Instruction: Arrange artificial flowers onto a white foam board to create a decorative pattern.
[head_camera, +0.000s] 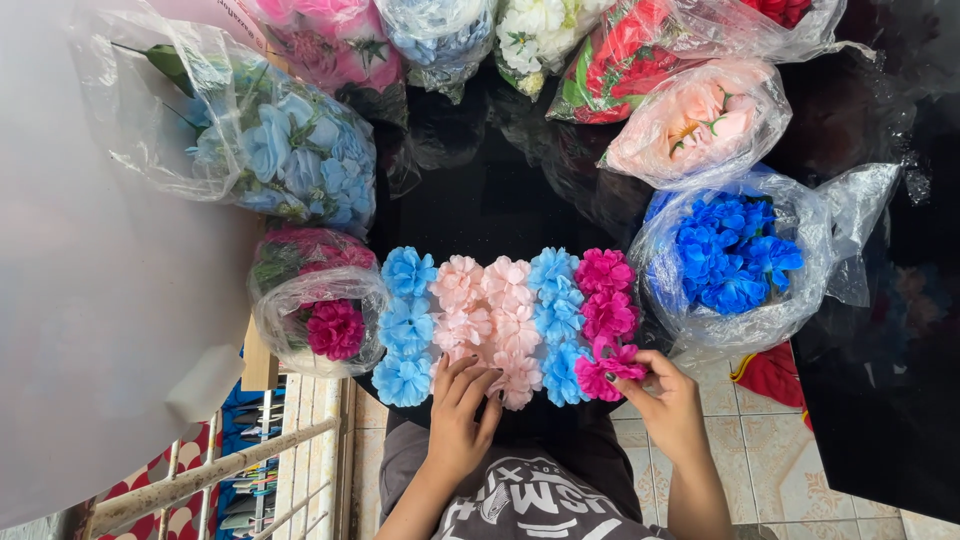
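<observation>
Black glossy table (480, 195) over tiled floor (770, 450); bagged flowers (735, 255) ring it.

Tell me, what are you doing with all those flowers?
A person is lining up cloth flowers in rows on a black table: light blue, pale pink, light blue, then magenta. The right hand pinches a magenta flower at the near end of its row. The left hand rests on the pale pink flowers. Bags of more flowers, like the deep blue ones, sit around.

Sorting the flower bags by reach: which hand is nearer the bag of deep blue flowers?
Right. The right hand lies just below the bag of deep blue flowers; the left hand rests farther off by the pale pink flowers.
</observation>
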